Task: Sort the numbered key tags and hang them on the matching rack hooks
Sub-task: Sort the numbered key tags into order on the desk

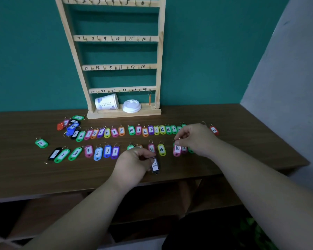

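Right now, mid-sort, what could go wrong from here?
The left hand pinches tag 22 by its ring alone; that grip could slip and drop it by the edge of the table. The right hand seems to hold tag 16 by its ring amid crowded rows; its wrist could knock neighbours out of order.

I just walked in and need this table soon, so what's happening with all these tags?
A person is sorting numbered key tags on the wooden table. The left hand pinches the ring of black tag 22, and the right hand pinches a ring that seems to be that of pink tag 16. Two rows lie roughly in number order. The rack is almost bare: only an orange tag hangs at hook 24.
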